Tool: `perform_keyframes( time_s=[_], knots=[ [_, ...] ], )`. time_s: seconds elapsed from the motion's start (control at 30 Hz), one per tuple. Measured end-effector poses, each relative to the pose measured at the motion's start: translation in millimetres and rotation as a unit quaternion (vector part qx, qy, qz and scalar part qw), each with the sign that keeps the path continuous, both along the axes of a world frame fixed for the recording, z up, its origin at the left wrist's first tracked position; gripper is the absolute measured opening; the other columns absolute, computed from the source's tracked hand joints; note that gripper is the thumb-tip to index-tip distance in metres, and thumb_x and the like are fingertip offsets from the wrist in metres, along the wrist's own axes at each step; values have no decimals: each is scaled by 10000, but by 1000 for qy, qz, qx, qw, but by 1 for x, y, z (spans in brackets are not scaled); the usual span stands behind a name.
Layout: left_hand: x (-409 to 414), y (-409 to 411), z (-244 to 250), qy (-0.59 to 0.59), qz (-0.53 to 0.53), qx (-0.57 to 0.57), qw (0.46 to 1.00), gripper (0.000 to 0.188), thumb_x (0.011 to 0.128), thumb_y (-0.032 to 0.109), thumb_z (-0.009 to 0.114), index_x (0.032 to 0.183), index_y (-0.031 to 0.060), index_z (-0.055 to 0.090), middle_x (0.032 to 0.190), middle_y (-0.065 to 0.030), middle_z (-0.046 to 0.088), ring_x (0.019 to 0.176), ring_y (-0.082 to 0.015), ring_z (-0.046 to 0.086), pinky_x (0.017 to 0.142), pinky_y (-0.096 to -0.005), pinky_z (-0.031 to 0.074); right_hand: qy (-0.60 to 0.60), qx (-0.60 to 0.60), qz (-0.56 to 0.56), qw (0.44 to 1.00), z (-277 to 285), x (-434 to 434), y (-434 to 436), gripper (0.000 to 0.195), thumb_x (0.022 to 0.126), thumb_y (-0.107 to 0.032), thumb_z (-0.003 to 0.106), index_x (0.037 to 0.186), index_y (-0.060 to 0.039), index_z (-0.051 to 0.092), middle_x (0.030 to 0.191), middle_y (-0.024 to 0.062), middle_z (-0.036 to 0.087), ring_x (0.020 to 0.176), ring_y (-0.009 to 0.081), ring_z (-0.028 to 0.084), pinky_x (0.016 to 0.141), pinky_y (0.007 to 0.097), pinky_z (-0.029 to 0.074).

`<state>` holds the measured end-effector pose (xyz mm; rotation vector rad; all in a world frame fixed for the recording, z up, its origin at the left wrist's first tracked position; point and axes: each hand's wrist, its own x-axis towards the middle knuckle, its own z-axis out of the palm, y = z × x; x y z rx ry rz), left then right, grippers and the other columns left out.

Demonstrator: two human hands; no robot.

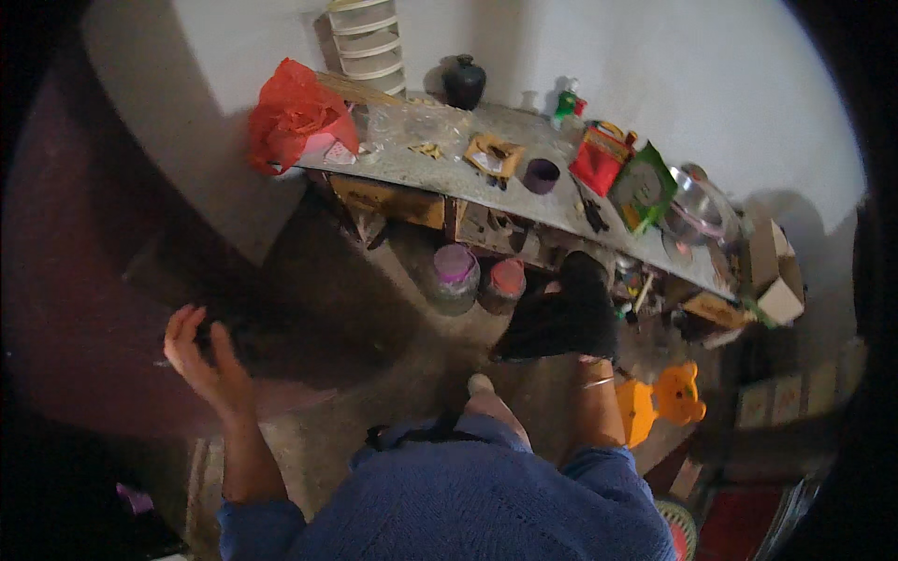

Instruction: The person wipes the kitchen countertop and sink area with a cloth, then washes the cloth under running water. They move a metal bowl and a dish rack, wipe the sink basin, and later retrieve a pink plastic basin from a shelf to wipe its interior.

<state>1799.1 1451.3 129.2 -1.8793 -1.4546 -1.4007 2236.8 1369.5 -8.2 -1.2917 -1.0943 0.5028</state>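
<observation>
My left hand is raised at the left with its fingers apart and nothing in it. My right arm reaches forward, a bangle at the wrist. Black cloth hangs over my right hand, hiding nearly all of it; only a small patch of skin shows near the cloth's upper left, so the grip itself is hidden. The cloth's upper end overlaps the front edge of a long, cluttered table. Just left of the cloth, a jar with a pink lid and a larger jar with a purple lid stand on the floor.
On the table are a red plastic bag, a dark vase, a purple cup, a green packet and a metal pot. A cardboard box stands at its right end. An orange bear-shaped thing is right of my forearm.
</observation>
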Motion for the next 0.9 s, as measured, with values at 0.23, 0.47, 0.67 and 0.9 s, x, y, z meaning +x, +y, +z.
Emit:
perform_keyframes(
  time_s=[0.23, 0.47, 0.67, 0.9],
  knots=[
    [-13, -35, -10, -81, 126, 27, 988, 188, 862, 58, 439, 1016, -31, 498, 1047, -140, 492, 988, -240, 464, 881, -324, 350, 397, -65, 185, 897, 8, 51, 93, 390, 781, -274, 507, 1114, -82, 439, 1007, 97, 546, 983, 244, 485, 874, 352, 357],
    [0, -101, 0, -135, 282, 28, 949, 246, 907, 155, 385, 1061, -7, 490, 1062, -131, 496, 1002, -219, 467, 884, -306, 364, 428, -122, 285, 849, -24, 89, 163, 231, 755, -348, 502, 866, -154, 559, 836, 51, 585, 811, 215, 521, 771, 331, 377],
    [66, -107, 53, -45, 312, 242, 918, 349, 885, 260, 406, 1063, -30, 486, 1028, -176, 520, 960, -246, 504, 823, -379, 430, 587, -91, 314, 740, -35, 107, 206, 231, 693, -370, 544, 675, -142, 511, 768, 34, 583, 713, 204, 509, 690, 300, 380],
    [114, 38, 50, -275, -51, 56, 958, 206, 872, 157, 429, 1005, 26, 518, 938, -120, 524, 683, -136, 492, 591, -238, 421, 177, -100, 113, 973, -45, 109, 217, 226, 765, -334, 499, 718, -112, 493, 750, 51, 531, 684, 208, 482, 672, 311, 383]
  ],
)
